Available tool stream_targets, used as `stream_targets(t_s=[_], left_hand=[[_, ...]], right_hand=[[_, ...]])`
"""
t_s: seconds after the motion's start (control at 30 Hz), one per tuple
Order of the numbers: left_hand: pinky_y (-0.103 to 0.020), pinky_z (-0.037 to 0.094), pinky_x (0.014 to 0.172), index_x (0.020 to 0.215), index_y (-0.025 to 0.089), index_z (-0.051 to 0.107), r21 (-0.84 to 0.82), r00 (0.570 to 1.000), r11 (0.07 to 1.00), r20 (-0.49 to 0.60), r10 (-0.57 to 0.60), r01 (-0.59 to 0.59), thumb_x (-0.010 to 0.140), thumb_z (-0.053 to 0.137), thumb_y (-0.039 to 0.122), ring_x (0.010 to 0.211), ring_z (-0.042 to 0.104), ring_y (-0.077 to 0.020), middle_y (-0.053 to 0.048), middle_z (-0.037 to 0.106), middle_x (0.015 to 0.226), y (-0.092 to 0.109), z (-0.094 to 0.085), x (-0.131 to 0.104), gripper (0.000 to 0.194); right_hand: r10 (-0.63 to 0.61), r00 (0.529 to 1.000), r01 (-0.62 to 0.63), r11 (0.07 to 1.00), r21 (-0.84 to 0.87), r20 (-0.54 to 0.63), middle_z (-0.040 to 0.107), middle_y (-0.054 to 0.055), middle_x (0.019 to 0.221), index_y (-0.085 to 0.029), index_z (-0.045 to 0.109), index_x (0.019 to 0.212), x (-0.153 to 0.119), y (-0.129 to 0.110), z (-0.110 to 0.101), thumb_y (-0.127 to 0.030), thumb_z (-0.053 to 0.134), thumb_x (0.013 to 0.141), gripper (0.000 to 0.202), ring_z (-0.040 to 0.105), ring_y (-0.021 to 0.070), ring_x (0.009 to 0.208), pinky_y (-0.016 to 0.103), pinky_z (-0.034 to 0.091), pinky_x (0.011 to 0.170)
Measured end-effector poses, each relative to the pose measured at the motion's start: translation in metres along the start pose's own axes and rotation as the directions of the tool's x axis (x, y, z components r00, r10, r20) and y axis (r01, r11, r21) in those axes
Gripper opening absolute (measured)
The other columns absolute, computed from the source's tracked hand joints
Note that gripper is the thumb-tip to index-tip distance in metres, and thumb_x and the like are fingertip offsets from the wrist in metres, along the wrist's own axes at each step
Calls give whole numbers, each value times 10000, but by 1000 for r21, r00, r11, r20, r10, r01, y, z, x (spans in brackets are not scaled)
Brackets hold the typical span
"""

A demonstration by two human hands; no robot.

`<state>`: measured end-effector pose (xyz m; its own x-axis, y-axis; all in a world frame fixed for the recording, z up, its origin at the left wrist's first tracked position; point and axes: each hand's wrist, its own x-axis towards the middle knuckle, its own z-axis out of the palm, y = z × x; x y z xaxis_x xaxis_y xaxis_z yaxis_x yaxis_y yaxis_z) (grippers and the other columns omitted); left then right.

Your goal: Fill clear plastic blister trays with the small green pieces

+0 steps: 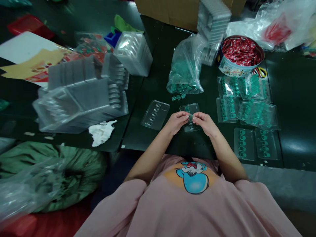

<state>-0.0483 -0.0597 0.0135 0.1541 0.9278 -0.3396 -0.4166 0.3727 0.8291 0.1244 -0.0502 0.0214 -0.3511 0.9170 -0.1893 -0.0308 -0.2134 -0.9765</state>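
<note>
My left hand and my right hand meet fingertip to fingertip, pinching a small green translucent plastic piece between them. Beneath them lies a clear plastic blister tray, partly hidden by my fingers, with a green piece in its far end. To the left is another clear blister tray with a row of moulded hollows. Beyond my hands, a clear bag of green pieces lies with its mouth toward me. A few loose green pieces have spilled in front of it.
Filled trays lie in layers on the right. Behind them stand a round tin of red wrapped packets and yellow-handled scissors. Stacked clear trays and a crumpled white tissue occupy the left. A cardboard box stands at the back.
</note>
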Motion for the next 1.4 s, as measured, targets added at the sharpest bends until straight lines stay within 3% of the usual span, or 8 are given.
stream_targets(t_s=[0.13, 0.37, 0.43, 0.57, 0.67, 0.8, 1.13, 1.4], left_hand=[[-197, 463, 644, 749, 144, 692, -18, 1000, 1000, -18, 12, -13, 545, 875, 321, 632, 566, -69, 11, 639, 714, 1, 5, -1, 327], [-227, 438, 626, 796, 142, 702, 449, 984, 888, -86, 153, -99, 703, 685, 235, 621, 562, -102, 3, 654, 692, -10, 3, -4, 132], [-242, 448, 653, 796, 149, 704, 603, 978, 791, -89, 190, -99, 728, 630, 194, 658, 595, -124, -6, 673, 708, -14, 4, -5, 110], [-278, 472, 738, 847, 177, 709, 825, 957, 557, -76, 281, -98, 765, 582, 143, 767, 656, -166, -23, 721, 794, -19, 9, -6, 154], [-300, 485, 768, 909, 195, 711, 899, 947, 431, -68, 314, -78, 794, 561, 127, 787, 673, -185, -32, 739, 837, -19, 14, -6, 201], [-314, 495, 802, 927, 214, 725, 945, 951, 322, -39, 308, -65, 820, 547, 130, 822, 686, -200, -36, 753, 890, -19, 18, -4, 224], [-286, 490, 833, 938, 252, 732, 984, 966, 165, 21, 258, -65, 853, 532, 151, 924, 687, -196, -20, 753, 963, -24, 21, -3, 240], [-317, 481, 792, 886, 198, 707, 985, 931, 27, 153, 332, -171, 848, 518, 120, 839, 632, -209, -72, 683, 861, -35, 13, -1, 209]], right_hand=[[26, 999, -26, 1000, 4, -29, 579, -26, 662, -179, 649, 795, 0, 0, 1, -463, 706, 742, 295, 474, 93, 605, 228, 357, 585], [6, 998, -24, 956, -293, -63, 603, -20, 678, -182, 656, 832, -4, 15, -5, -384, 572, 832, 219, 531, 120, 639, 244, 404, 637], [-22, 997, -18, 865, -501, -74, 614, -13, 688, -187, 662, 843, -5, 16, -4, -329, 539, 858, 188, 540, 131, 642, 253, 407, 649], [-61, 993, -54, 554, -831, -105, 673, 54, 858, -187, 674, 901, -6, 12, 4, -223, 494, 892, 184, 606, 178, 778, 277, 417, 710], [-67, 991, -81, 366, -927, -113, 675, 103, 953, -169, 663, 947, -5, 8, 12, -228, 432, 939, 238, 624, 213, 869, 294, 421, 735], [-58, 991, -107, 240, -965, -124, 668, 128, 1010, -153, 640, 985, -5, 6, 16, -233, 390, 965, 263, 619, 232, 938, 302, 427, 769], [52, 994, -104, 133, -986, -98, 681, 138, 1060, -161, 648, 1036, -8, 2, 8, -258, 404, 965, 272, 619, 244, 1000, 323, 442, 823], [14, 994, -112, 137, -984, -111, 694, 176, 1005, -138, 650, 974, -10, 6, 11, -224, 421, 956, 245, 633, 274, 970, 349, 426, 796]])
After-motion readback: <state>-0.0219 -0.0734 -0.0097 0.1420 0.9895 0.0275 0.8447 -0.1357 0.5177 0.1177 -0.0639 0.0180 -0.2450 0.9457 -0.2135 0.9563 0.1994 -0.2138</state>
